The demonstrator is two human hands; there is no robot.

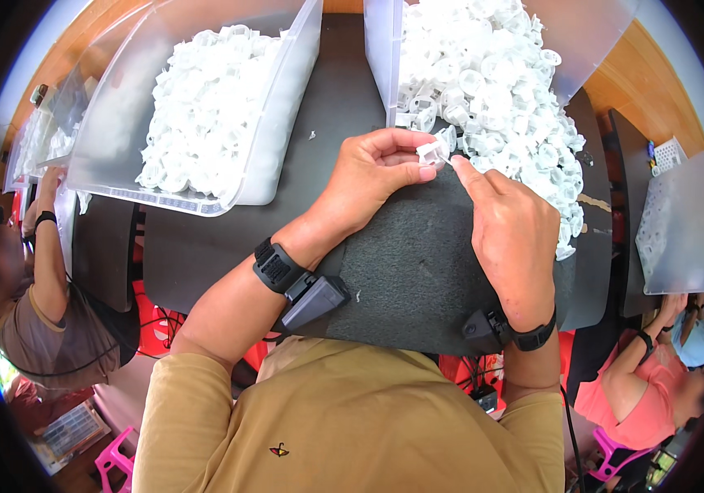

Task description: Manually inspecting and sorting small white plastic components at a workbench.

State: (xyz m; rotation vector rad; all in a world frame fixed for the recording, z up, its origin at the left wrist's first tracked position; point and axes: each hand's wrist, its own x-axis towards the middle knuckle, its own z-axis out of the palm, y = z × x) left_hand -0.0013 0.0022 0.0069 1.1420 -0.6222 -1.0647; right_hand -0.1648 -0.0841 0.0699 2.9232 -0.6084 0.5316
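My left hand (366, 175) pinches a small white plastic part (431, 153) between thumb and fingers, above the front of a dark mat (413, 271). Close on its right is my right hand (518, 226), its index finger stretched toward the part and the other fingers curled in. A thin, pale tip shows between that fingertip and the part; what the right hand grips is mostly hidden. Just beyond both hands, a big heap of similar white plastic parts (483, 90) spills out of a clear bin (381, 57) onto the table.
At the left a translucent bin (204, 205) holds many white parts. The dark table (327, 90) shows between the bins. People sit at neighbouring tables, a person in brown (64, 320) at left and one in pink (639, 386) at right, beside another bin (685, 226).
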